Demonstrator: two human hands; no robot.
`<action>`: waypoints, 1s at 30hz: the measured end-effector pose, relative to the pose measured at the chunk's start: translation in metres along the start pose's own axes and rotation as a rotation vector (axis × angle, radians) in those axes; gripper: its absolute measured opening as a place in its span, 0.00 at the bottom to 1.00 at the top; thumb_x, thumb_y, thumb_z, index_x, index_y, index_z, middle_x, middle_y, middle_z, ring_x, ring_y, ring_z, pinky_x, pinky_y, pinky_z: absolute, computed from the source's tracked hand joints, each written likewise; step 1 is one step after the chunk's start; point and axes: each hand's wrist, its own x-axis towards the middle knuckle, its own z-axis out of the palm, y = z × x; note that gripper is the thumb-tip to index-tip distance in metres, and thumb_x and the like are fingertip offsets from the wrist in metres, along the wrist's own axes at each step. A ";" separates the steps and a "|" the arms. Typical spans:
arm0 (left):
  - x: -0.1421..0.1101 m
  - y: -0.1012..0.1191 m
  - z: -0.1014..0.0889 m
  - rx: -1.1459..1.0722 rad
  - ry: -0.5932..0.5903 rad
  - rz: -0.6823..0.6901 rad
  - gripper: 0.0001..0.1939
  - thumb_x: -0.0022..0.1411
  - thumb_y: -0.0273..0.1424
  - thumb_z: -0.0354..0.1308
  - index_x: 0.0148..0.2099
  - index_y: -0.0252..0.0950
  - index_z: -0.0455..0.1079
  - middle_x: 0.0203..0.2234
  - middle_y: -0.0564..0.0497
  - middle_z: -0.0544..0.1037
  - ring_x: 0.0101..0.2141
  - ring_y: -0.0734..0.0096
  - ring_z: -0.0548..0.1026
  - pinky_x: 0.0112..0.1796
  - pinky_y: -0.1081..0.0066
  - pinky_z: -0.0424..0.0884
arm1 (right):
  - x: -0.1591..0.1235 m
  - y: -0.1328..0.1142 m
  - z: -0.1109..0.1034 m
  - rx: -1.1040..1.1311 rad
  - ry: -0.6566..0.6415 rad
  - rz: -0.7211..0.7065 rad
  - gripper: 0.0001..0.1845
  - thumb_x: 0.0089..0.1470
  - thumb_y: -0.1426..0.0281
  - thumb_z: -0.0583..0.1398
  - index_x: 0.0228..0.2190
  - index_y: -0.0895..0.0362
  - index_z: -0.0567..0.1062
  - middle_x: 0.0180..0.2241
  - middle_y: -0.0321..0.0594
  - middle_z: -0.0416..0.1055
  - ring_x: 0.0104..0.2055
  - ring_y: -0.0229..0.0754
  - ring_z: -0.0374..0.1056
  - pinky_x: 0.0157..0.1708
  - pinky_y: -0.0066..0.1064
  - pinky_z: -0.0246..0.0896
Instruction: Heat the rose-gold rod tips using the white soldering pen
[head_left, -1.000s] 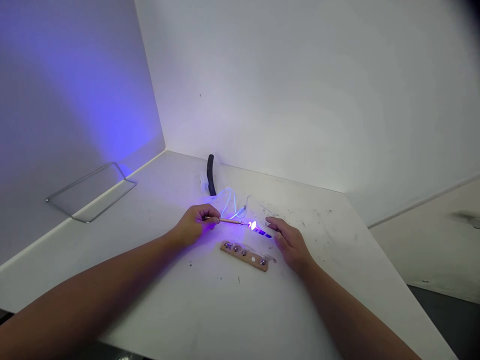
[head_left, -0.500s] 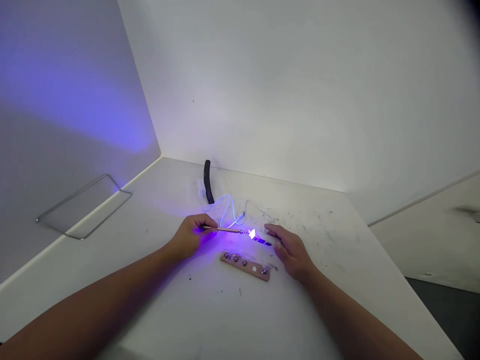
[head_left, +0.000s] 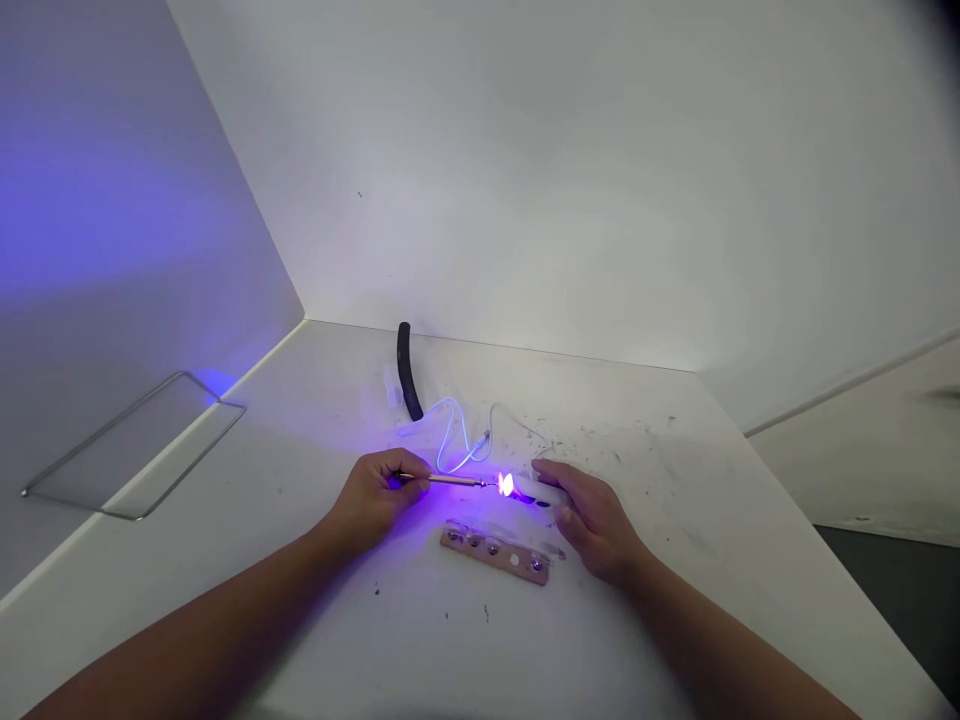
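Slim brass-coloured rod (head_left: pixel 450 480) is pinched between the thumb and curled fingers of the left hand (head_left: pixel 371 500), its tip flaring violet-white beside a white piece (head_left: pixel 537 490) held by the bunched fingers of the right hand (head_left: pixel 596 525); glare hides whether they touch. A wooden strip with metal studs (head_left: pixel 495 553) is laid at 6 o'clock from the glow on the white tabletop (head_left: pixel 675 500), while a looped white cable (head_left: pixel 465 440) and a black tube (head_left: pixel 407 385) are seen at 11 o'clock.
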 end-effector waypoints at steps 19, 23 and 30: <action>-0.001 -0.003 -0.001 -0.042 0.042 -0.013 0.04 0.47 0.29 0.61 0.27 0.34 0.72 0.28 0.49 0.75 0.30 0.69 0.72 0.31 0.71 0.67 | -0.001 0.001 0.000 0.041 0.007 -0.007 0.28 0.57 0.51 0.40 0.49 0.55 0.64 0.43 0.45 0.69 0.43 0.48 0.66 0.40 0.39 0.62; -0.001 -0.004 -0.001 -0.047 0.041 -0.015 0.05 0.47 0.30 0.61 0.28 0.34 0.72 0.29 0.48 0.76 0.30 0.68 0.72 0.31 0.71 0.67 | -0.001 0.001 0.001 0.060 0.022 -0.007 0.29 0.58 0.52 0.39 0.49 0.55 0.64 0.42 0.45 0.69 0.42 0.48 0.66 0.39 0.38 0.63; -0.003 -0.003 -0.001 -0.077 0.055 -0.057 0.07 0.46 0.31 0.62 0.30 0.34 0.72 0.27 0.50 0.75 0.26 0.71 0.71 0.26 0.73 0.66 | -0.001 -0.001 0.001 0.100 0.036 0.006 0.30 0.57 0.50 0.38 0.50 0.55 0.64 0.41 0.45 0.70 0.42 0.47 0.66 0.39 0.39 0.62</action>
